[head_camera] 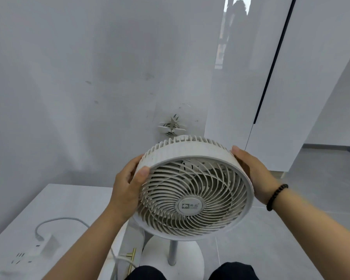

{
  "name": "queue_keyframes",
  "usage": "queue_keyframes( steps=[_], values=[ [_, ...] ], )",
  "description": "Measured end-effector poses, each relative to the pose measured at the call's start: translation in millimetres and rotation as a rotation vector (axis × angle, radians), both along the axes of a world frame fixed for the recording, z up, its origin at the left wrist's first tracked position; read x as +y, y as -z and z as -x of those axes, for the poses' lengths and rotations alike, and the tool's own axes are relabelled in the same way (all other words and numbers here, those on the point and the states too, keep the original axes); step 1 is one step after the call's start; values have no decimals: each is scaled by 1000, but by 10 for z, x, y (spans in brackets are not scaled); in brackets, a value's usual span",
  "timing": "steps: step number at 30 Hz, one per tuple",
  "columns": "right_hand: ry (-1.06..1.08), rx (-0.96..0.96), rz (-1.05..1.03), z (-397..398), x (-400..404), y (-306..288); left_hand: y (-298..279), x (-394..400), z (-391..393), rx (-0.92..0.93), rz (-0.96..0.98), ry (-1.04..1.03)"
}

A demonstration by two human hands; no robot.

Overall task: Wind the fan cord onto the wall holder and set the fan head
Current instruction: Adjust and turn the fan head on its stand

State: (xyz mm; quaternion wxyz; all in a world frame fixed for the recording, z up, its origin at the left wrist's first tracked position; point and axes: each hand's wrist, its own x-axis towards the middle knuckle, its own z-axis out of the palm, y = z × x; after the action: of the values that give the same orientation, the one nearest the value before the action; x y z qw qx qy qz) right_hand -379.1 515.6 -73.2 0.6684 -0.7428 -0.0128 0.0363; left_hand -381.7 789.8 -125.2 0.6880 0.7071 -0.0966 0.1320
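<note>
A white round fan head [193, 188] with a spiral grille tilts up toward me on its pole [172, 252] and round base [190, 257]. My left hand [127, 186] grips the head's left rim, thumb on the front ring. My right hand [251, 170] presses flat against the right rim; a dark bead bracelet is on that wrist. Behind the fan, a white wall holder [171, 127] on the grey wall carries the coiled cord, with the plug [175, 118] sticking up from it.
A white cabinet top [55, 203] at the lower left holds a power strip [34, 251] with a white cable [57, 221]. A brass handle [132, 257] shows on the cabinet front. White wardrobe doors [251, 77] stand at the right; grey floor tiles spread below.
</note>
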Motion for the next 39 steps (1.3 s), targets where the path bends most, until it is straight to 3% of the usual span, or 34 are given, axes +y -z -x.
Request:
queue_keyframes(
  steps=[5,17,25,31,39],
  values=[
    [34,108,-310,72,158,93,-19,110,-55,8,26,47],
    [122,126,-672,195,176,41,-202,106,-273,67,72,170],
    [70,153,-594,-4,233,-25,16,183,-116,75,149,88],
    [79,141,-534,52,181,54,53,139,-62,50,99,84],
    [24,-167,12,218,62,-68,-38,74,56,31,10,75]
  ],
)
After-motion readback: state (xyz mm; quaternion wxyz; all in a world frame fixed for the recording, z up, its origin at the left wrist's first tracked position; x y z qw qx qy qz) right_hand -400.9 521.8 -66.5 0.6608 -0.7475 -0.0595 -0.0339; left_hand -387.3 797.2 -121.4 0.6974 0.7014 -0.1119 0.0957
